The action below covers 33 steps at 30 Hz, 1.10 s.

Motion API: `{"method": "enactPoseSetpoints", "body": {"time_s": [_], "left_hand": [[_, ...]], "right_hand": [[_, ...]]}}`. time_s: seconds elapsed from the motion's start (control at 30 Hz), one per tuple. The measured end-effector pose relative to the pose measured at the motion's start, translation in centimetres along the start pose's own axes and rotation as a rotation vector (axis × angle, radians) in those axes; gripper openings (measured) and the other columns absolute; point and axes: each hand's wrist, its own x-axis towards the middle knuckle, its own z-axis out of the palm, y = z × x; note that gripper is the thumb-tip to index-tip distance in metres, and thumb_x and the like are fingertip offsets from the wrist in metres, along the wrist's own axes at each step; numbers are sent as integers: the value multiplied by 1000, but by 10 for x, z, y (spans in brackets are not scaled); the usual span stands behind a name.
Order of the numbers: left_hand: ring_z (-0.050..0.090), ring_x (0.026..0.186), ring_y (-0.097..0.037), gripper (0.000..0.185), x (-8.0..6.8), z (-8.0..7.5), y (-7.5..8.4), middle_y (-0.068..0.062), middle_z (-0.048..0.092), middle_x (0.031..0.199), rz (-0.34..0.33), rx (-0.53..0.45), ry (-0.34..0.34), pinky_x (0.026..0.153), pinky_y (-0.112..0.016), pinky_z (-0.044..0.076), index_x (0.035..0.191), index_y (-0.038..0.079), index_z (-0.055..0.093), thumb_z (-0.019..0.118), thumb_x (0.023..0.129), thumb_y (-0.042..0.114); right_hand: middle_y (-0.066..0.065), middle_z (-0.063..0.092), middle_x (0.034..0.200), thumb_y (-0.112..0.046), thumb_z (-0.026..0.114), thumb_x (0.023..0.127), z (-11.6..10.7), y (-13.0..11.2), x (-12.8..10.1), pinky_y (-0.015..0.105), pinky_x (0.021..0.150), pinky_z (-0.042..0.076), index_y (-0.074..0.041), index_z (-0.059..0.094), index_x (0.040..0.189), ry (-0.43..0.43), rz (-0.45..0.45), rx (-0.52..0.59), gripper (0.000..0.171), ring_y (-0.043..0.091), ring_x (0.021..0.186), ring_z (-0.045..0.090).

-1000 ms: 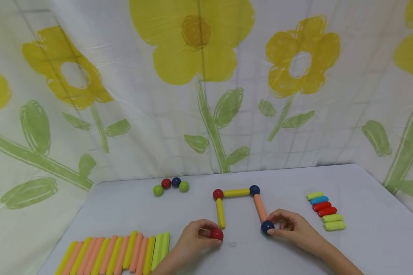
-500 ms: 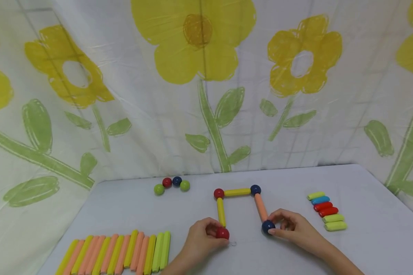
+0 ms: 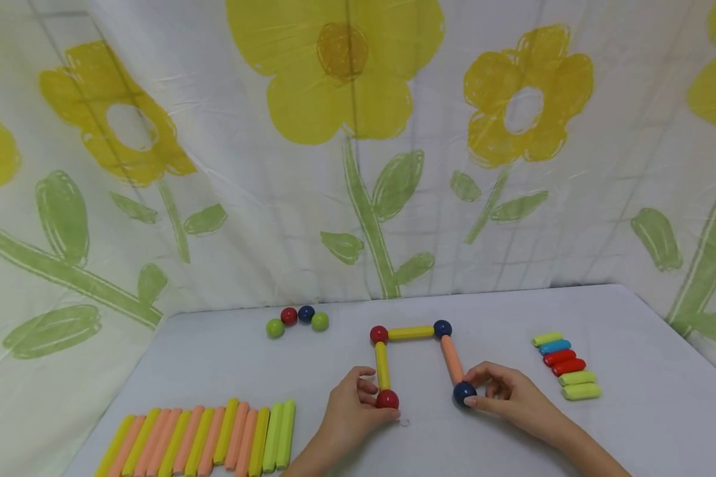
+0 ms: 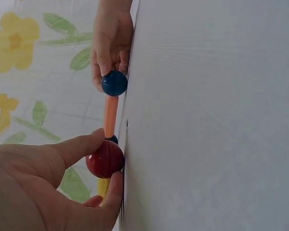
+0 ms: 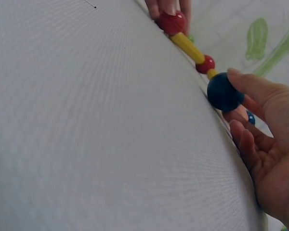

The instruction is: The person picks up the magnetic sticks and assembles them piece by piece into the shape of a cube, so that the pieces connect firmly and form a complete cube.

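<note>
My left hand pinches a glossy red ball between thumb and fingers. That ball sits at the near end of a yellow rod. The rod's far end meets another red ball, from which a second yellow rod runs across to a dark blue ball. An orange rod slants from there toward me, ending at a nearer dark blue ball. Thumb and fingertips of my right hand hold this nearer blue ball. Together the pieces form three sides of a frame lying on the table.
Yellow, orange and green rods lie in a row at the front left. Several balls cluster at the back left. Short coloured pieces line up on the right. A flowered curtain hangs behind the white table.
My left hand has moved right and slightly away from me, bringing the red ball against the near end of the yellow rod. My right hand stays on the blue ball.
</note>
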Motion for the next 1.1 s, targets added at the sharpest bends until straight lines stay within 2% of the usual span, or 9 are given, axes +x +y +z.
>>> {"method": "enactPoseSetpoints", "body": {"time_s": [0.13, 0.3, 0.4, 0.57, 0.7, 1.1], "left_hand": [[62, 90, -15, 78, 1, 1, 2, -5, 66, 105, -11, 21, 3, 85, -37, 64, 144, 0, 55, 95, 80, 16], [60, 87, -16, 75, 8, 0, 4, -5, 65, 103, -38, 53, -1, 80, -32, 63, 144, -2, 56, 92, 85, 25], [61, 84, -16, 72, 15, -4, 5, -6, 65, 100, -62, 68, -27, 78, -30, 62, 141, -3, 58, 91, 85, 27], [64, 77, -14, 66, 23, -11, 7, -7, 62, 99, -123, 18, -96, 77, -27, 62, 137, -3, 62, 92, 84, 21], [63, 72, -15, 64, 25, -15, 8, -8, 57, 99, -144, -37, -129, 73, -26, 60, 135, -3, 62, 92, 82, 16], [58, 69, -18, 66, 23, -16, 8, -10, 52, 103, -179, -52, -134, 69, -24, 53, 135, 1, 63, 95, 79, 14]], "right_hand": [[9, 67, 107, -22, 79, 96, 0, 0, 0, 22, 66, 47, -3, 69, 121, -2, -9, 1, 33, 15, 80, 57], [9, 67, 107, -22, 79, 97, 0, 0, 0, 22, 66, 47, -3, 68, 121, -3, -2, 7, 33, 16, 80, 56], [9, 66, 107, -22, 79, 96, 0, 0, 0, 22, 66, 47, -3, 68, 121, -2, 3, 5, 33, 16, 80, 56], [8, 66, 106, -22, 79, 96, 0, 1, 0, 22, 67, 47, -3, 68, 121, -1, 7, 1, 33, 16, 80, 57], [9, 66, 107, -22, 79, 97, 0, 1, 0, 22, 67, 47, -3, 68, 122, -5, 8, 10, 33, 16, 81, 57], [9, 66, 108, -21, 78, 97, 0, 0, 0, 22, 68, 48, -3, 68, 121, -7, -16, 7, 32, 16, 81, 57]]}}
